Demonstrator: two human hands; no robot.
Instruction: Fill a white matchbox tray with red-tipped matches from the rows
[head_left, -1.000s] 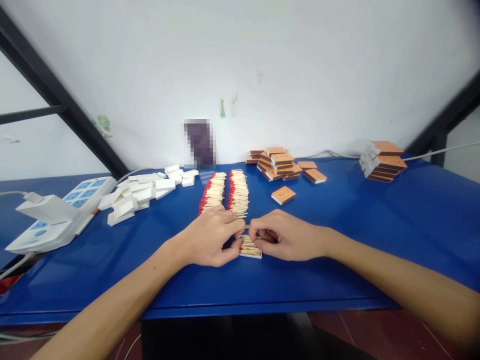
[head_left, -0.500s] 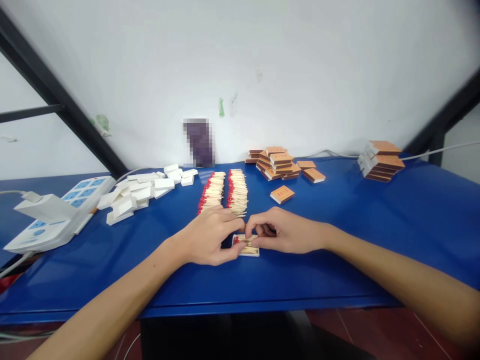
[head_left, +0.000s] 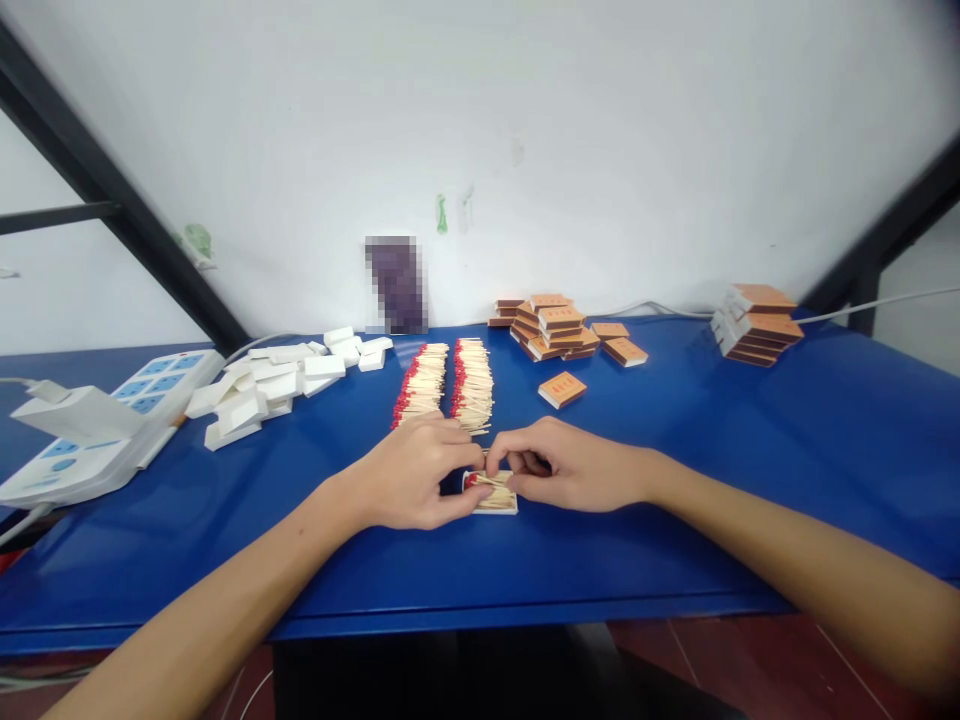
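Note:
A small white tray [head_left: 514, 508] on the blue table holds red-headed matches [head_left: 495, 494]. My left hand [head_left: 424, 475] is at the tray's left side, thumb and fingers curved around its end and touching the matches. From the right, my right hand [head_left: 566, 465] reaches over the tray with its fingers bent and thumb on the matches. Just beyond my hands lie two long piles of loose matches, the left pile [head_left: 421, 385] and the right pile [head_left: 472, 385], red heads toward the left.
White empty trays [head_left: 277, 375] are heaped at the left, beside a power strip [head_left: 150, 400]. Orange matchboxes [head_left: 559, 320] are piled at the back, one lone matchbox [head_left: 562, 389] lies nearer, and a stack [head_left: 761, 325] stands far right. A blurred dark object [head_left: 397, 285] leans on the wall.
The matches in the tray lie a little differently, with more of them showing between my hands. Both hands have stayed nearly in place; the whole view has shifted slightly.

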